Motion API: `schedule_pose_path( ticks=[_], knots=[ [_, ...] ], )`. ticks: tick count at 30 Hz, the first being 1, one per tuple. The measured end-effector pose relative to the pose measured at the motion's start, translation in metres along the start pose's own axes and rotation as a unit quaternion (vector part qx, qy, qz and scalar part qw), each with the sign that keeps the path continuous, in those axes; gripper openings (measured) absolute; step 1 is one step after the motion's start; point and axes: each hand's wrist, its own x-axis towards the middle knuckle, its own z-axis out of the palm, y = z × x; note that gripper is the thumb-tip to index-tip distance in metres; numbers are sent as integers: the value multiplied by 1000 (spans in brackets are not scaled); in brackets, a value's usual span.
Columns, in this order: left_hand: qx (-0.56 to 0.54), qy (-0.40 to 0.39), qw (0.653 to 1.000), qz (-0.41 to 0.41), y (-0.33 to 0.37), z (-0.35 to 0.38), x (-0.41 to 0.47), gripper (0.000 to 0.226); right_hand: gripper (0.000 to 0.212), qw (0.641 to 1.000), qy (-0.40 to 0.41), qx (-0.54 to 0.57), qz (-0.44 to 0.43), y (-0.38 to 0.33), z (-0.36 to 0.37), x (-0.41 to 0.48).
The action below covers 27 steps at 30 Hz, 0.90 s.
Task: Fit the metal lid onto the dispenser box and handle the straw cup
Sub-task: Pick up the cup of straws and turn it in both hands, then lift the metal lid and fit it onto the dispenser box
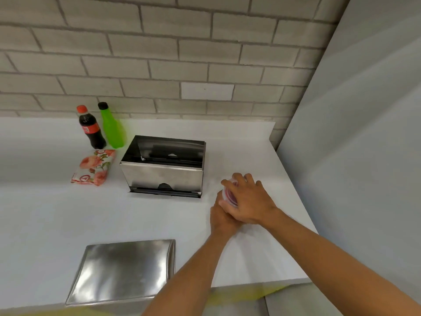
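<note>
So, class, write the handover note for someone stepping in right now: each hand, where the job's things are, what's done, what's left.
Right hand: clamped over the top of the cup.
Left hand: wrapped round the cup from below. The cup is mostly hidden; no straw is visible.
Dispenser box: open-topped, on the white counter, left of the hands.
Metal lid: flat on the counter's near edge, untouched.
Done: cup gripped.
Left: finish with the cup, then fit the lid on the box.

A dark cola bottle (91,128) with a red cap stands beside a green bottle (112,127) with a black cap, near the grey brick wall (159,53). A floral packet (93,167) lies on the white surface (45,213) in front of them.
</note>
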Motion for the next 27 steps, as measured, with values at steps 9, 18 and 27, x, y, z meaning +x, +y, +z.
schedule_pose_path(
  ticks=[9, 18, 27],
  knots=[
    [1, -26, 999, 31, -19, -51, -44, 132, 58, 986, 118, 38, -108, -21, -7, -21],
    [60, 262, 962, -51, -73, -208, -119, 81, 109, 969, -112, 99, -197, -122, 31, -20],
    [180, 286, 923, -184, -106, -290, -150, 69, 151, 959, -219, 72, -164, -185, 51, -16]
  ],
)
